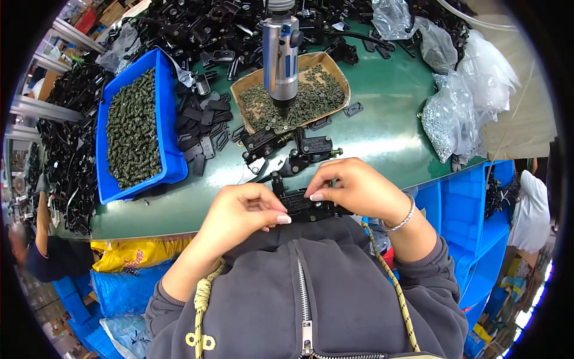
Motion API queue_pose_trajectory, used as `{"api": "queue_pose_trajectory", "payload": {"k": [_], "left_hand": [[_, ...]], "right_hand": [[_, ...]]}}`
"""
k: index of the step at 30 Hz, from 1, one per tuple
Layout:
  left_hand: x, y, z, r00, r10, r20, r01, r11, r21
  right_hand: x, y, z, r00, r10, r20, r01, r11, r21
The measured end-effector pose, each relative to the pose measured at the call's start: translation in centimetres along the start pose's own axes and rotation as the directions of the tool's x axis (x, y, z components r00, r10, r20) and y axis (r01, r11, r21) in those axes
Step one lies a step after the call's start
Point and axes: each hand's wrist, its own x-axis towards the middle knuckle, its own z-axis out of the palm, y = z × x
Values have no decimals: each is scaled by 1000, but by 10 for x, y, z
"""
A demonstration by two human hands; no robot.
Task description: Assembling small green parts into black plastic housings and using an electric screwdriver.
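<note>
A black brake master cylinder with a rectangular lid point(293, 202) lies at the table's near edge, close against my body. My left hand point(248, 209) is beside its left end, thumb and fingertips pinched together; what they hold, if anything, is too small to name. Over the lid's right end, my right hand point(356, 186) has its thumb and index finger closed in a pinch, and I cannot make out what is between them. Just beyond lie two similar black cylinders point(315, 146). Above them hangs a powered screwdriver point(281, 60), its tip pointing down.
A cardboard tray of small screws point(326, 84) sits behind the screwdriver. Left of it are black flat plates point(206, 116) and a blue bin of screws point(170, 137). Black lever parts point(209, 24) pile along the back; plastic bags point(451, 119) lie right. Another person's arm point(42, 224) shows far left.
</note>
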Motion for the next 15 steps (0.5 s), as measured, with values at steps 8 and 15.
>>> {"api": "queue_pose_trajectory", "payload": {"k": [8,15], "left_hand": [[9,-3,7,991,-126,44,122,988,97],[8,-2,6,1000,20,18,-25,929,370]], "right_hand": [[4,6,11,999,-14,-48,13,1000,-14],[5,3,16,992,66,-111,-67,998,-5]]}}
